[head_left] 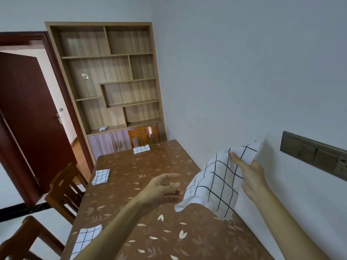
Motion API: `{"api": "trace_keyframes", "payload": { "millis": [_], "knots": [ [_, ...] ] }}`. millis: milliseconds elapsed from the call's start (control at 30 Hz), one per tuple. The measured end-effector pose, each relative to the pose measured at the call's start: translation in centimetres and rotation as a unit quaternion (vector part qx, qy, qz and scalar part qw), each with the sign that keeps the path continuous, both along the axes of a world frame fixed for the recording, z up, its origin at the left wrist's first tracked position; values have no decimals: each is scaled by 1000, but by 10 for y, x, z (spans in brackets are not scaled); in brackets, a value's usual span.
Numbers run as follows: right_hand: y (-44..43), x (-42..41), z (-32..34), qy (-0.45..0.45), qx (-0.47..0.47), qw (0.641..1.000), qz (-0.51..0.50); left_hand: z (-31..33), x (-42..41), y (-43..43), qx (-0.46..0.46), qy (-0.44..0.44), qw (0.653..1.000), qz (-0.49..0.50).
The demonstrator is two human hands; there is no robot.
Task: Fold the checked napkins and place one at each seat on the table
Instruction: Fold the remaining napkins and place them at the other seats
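**Napkin held above the right side of the table; three already laid**

The held napkin (216, 184) is gripped in the right hand (252, 175) near its upper end, with the thumb laid across the front of the cloth. It is raised off the table (169, 231), close to the right edge where the table meets the wall (244, 81). Its long axis runs on a slant from upper right, by the wall, down to lower left. The lower corners hang at the tabletop; contact cannot be confirmed.

The left hand (163, 186) is held over the middle of the table with loosely spread fingers and nothing in it. It is just beside the napkin's lower left edge. The hand is blurred, so touch cannot be judged.

Three folded napkins are noted lying flat:
- The far napkin (141, 149) is at the far edge, before a chair (143, 136).
- The middle napkin (101, 176) is at the left edge.
- The near napkin (85, 239) is at the left edge, partly hidden by the left forearm.

Bare tabletop is seen between these napkins and the hands. A switch panel (315, 152) is mounted on the wall beside the right hand.
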State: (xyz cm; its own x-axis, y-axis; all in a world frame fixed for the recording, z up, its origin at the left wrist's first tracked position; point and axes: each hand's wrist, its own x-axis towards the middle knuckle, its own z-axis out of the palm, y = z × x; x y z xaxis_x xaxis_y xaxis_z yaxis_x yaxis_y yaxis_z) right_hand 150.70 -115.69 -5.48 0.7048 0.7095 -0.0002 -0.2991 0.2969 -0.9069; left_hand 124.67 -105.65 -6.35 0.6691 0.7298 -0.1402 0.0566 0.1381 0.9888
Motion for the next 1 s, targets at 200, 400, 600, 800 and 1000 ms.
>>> {"api": "trace_keyframes", "payload": {
  "millis": [200,400,600,800,1000],
  "knots": [
    [1,-2,-4,36,6,999,-17,-10,3,-6,51,46,995,-66],
    [2,-5,-2,27,-16,999,-16,-35,18,-20,374,202,904,-56],
    [1,0,-2,14,-39,999,-12,-56,26,-10,523,170,833,67],
    [-3,13,-8,4,-47,998,-45,-52,13,9,599,201,765,127],
    [-4,13,-13,9,-35,998,-48,-55,0,29,646,321,679,137]
  ]
}}
